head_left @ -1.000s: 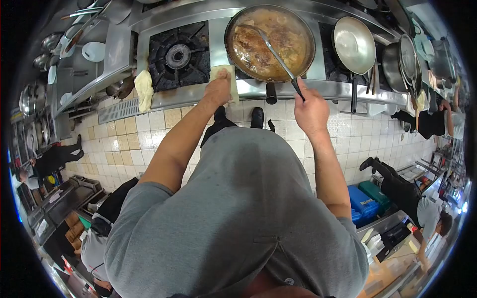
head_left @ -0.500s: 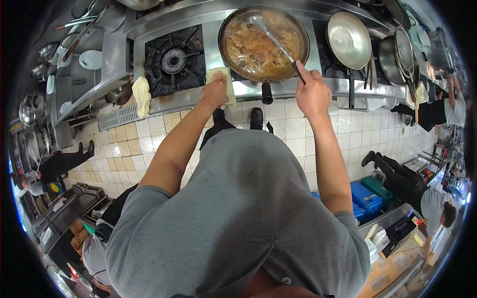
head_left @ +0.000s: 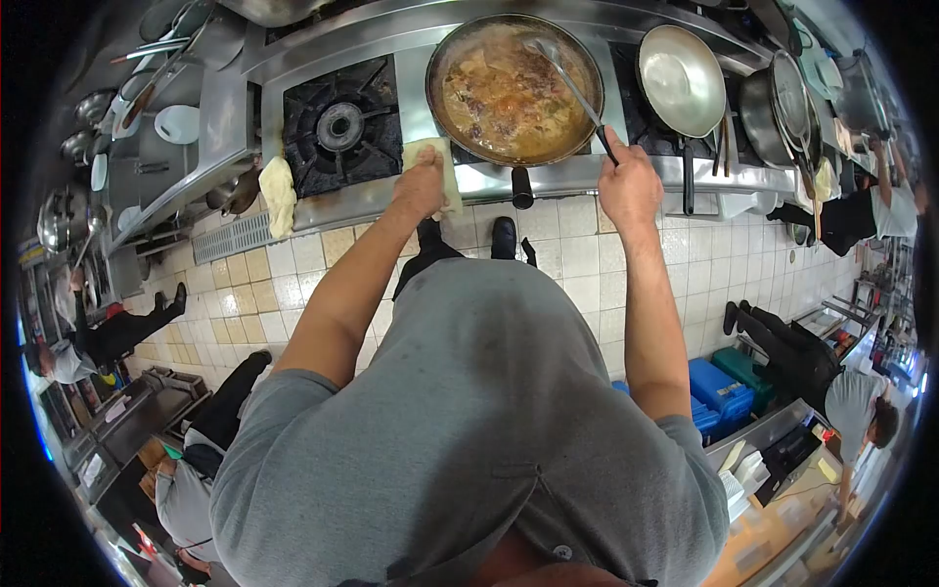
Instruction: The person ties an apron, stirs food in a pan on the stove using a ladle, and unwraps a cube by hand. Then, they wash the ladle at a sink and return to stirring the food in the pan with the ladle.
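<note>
A wide frying pan [head_left: 431,88] full of simmering brown stew [head_left: 514,98] sits on the stove, its short black handle [head_left: 522,186] pointing toward me. My right hand [head_left: 630,184] grips the black handle of a metal cooking spoon [head_left: 572,83]; the spoon's head dips into the stew near the pan's far side. To the left of the pan, my left hand [head_left: 421,184] is closed on a folded pale yellow cloth [head_left: 437,150] at the stove's front edge. That hand is apart from the pan handle.
A bare burner [head_left: 340,127] lies left, with another cloth [head_left: 278,196] draped over the front edge. A light-coloured pan [head_left: 682,83] and a dark pot [head_left: 763,112] stand right. Co-workers [head_left: 866,416] are at both sides and behind me. Blue bins [head_left: 721,388] stand behind on the right.
My right hand has moved slightly right and down, taking the spoon with it; the spoon's head has shifted right within the stew. My left hand stays on the cloth.
</note>
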The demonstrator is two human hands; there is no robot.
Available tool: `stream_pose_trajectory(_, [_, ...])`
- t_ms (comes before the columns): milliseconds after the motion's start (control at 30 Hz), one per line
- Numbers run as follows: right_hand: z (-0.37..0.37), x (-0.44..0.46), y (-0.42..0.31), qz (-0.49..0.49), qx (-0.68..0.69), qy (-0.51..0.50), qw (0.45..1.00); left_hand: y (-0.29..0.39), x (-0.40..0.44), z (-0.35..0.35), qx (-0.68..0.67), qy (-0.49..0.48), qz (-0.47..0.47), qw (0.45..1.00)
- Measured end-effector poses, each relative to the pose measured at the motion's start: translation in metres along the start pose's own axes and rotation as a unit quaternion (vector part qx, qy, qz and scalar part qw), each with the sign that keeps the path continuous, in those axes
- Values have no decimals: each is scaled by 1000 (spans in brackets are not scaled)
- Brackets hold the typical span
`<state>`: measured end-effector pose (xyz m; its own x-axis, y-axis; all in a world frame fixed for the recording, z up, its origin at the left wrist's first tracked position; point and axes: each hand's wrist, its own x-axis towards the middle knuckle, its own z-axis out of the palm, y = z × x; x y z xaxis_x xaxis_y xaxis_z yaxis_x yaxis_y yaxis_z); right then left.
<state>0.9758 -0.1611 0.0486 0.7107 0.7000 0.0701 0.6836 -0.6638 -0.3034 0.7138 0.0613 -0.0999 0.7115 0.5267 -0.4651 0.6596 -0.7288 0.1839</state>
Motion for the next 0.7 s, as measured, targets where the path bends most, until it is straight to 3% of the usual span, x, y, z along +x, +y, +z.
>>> stream_pose_trajectory(200, [-13, -8, 2, 20, -1, 7, 1000, 4, -5, -9, -12, -10, -10, 1000])
stream_pose_trajectory(400, [-13, -19, -3, -86, -22, 18, 996, 8, -5, -14, -12, -30, -18, 999])
stream_pose_trajectory(700, [-64, -40, 45, -55, -51, 43, 996, 7, -8, -16, -1, -28, -14, 1000])
